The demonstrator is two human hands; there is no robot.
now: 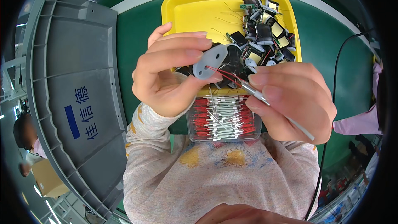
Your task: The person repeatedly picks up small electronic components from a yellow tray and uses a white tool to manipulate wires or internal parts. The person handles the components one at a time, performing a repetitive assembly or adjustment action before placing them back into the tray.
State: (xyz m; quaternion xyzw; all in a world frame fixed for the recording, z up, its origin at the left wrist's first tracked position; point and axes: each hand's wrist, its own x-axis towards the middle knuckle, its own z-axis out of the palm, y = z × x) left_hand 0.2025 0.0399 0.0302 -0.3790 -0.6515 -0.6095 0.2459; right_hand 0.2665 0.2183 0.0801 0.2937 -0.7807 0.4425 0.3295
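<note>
My left hand [168, 68] pinches a small device with a grey oval end plate [210, 60] between thumb and fingers. Dark round holes show in the plate, and thin red wires [225, 74] come out of it. In my right hand [296, 99] are slim metal tweezers [258, 94], held like a pen. Their tips meet the red wires; whether they grip them I cannot tell. Below both hands sits a clear plastic box [190, 129] full of red wires with white ends [226, 118].
Behind my hands, a yellow tray [195, 14] holds several black devices [264, 33] with circuit boards and wires. A grey crate [81, 29] stands at the left. The tabletop [313, 29] is green. A black cable [338, 64] runs down the right, near a person's pink sleeve [358, 122].
</note>
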